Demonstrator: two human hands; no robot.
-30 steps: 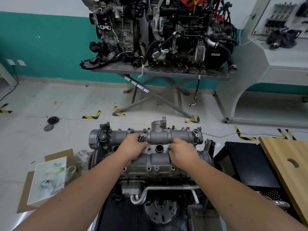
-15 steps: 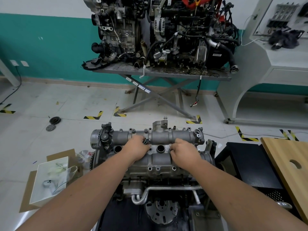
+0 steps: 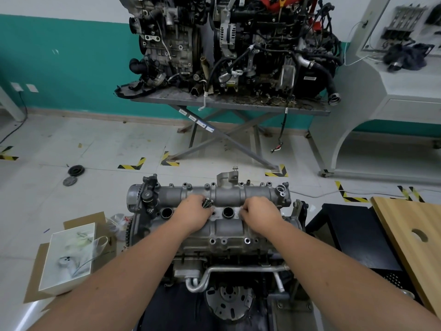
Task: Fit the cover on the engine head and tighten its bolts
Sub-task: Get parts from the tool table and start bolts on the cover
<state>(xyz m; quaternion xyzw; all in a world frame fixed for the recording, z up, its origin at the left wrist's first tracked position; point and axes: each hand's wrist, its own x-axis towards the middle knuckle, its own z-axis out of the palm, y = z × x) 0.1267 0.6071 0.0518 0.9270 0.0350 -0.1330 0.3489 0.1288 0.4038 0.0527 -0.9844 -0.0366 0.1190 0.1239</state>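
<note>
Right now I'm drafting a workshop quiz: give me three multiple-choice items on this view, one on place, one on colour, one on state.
1. Where is the white box?
A. on the wooden board
B. on cardboard, left of the engine
C. on the metal table

2. The lower wall band is:
A. teal
B. red
C. grey

3. The left hand:
A. lies flat
B. hangs idle
C. holds bolts

B: the white box sits on cardboard.
A: the wall band is teal.
C: bolts stick out of the left hand on the cover.
</note>
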